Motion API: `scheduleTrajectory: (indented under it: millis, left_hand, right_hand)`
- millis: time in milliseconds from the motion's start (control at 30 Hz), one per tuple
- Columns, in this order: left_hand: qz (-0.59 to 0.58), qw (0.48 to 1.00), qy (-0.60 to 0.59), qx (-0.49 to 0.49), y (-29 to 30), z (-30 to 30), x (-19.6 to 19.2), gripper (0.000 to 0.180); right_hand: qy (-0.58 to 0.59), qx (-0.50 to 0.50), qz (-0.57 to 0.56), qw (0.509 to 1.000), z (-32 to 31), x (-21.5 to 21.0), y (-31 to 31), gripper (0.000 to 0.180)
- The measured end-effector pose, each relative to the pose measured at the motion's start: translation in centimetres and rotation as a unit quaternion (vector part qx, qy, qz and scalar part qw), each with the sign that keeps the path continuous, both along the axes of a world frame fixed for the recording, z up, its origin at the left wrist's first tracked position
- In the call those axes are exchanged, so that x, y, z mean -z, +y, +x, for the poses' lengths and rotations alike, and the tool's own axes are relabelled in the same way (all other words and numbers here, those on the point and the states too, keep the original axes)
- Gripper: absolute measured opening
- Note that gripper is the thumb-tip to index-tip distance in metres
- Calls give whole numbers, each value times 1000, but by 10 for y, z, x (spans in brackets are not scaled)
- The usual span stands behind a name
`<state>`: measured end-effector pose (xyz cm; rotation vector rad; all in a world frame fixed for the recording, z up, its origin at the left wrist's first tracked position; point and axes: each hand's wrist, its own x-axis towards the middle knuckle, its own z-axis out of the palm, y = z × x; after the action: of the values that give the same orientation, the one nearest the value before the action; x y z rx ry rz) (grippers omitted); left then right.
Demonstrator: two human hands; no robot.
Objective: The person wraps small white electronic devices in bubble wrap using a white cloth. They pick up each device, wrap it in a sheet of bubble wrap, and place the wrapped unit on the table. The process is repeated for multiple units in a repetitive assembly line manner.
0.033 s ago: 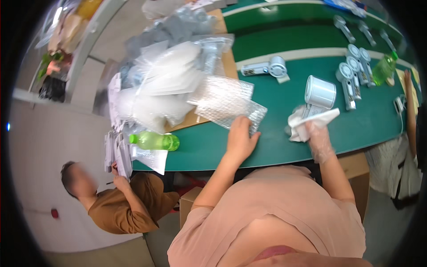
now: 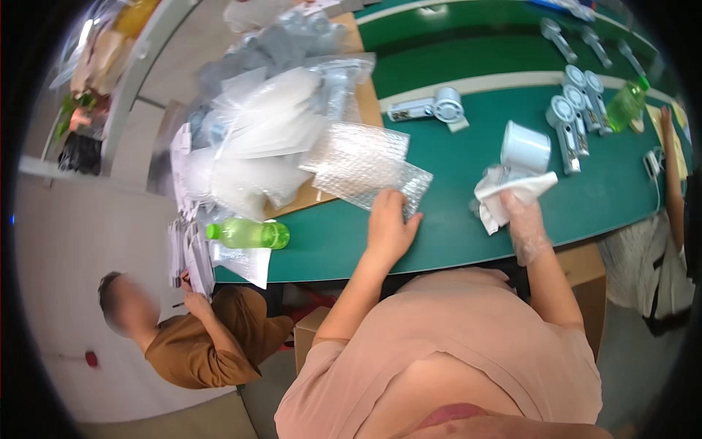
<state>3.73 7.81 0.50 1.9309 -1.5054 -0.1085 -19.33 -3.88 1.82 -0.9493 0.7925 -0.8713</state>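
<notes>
Left hand (image 2: 390, 223) flat, fingers spread on bubble-wrap bags (image 2: 365, 167) at near edge of green bench (image 2: 453, 197). Right hand (image 2: 523, 219), in clear glove, gripping white cloth (image 2: 504, 194) against white hair dryer (image 2: 525, 150). Green bottle (image 2: 248, 234) lies well left.

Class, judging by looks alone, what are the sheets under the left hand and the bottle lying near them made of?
Sheets: clear plastic bubble wrap, judging by the dimpled, glinting surface. Bottle: translucent green plastic, glossy, with a green cap. The left hand rests on the sheets.
</notes>
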Motion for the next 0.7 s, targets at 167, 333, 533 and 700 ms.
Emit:
scheduleTrajectory:
  millis: [167,333,533,700]
  left_hand:
    - [-37,999,-36,1,-2,12,9,10]
    - [58,982,177,-27,-6,30,9,6]
    - [-39,877,471,-90,1,54,45,5]
    - [-31,866,490,-100,4,50,32,5]
  right_hand:
    - [105,-125,-6,987,-12,-16,-5,45]
    - [88,-228,73,967,8,-30,14,41]
    - [106,-322,122,933,49,-18,0,37]
    - [110,-346,102,926,50,-30,1,36]
